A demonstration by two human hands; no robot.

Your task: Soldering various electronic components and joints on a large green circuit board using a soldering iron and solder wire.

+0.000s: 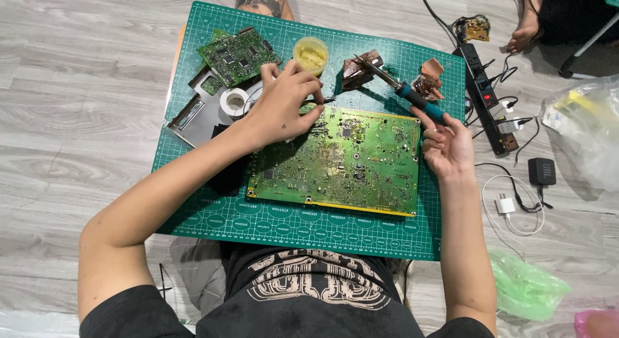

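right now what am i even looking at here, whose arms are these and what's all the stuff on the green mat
This is one picture from a camera worn on a person's head, looking down at their own two bare hands. They sit on a wooden floor at a green cutting mat. A large green circuit board lies in the middle. The left hand pinches something small at the board's top edge; what it is cannot be told. The right hand holds a soldering iron with a teal handle. Also on the mat: a smaller circuit board, a roll of white tape and a small yellow tub. A power strip lies off the mat's right edge.
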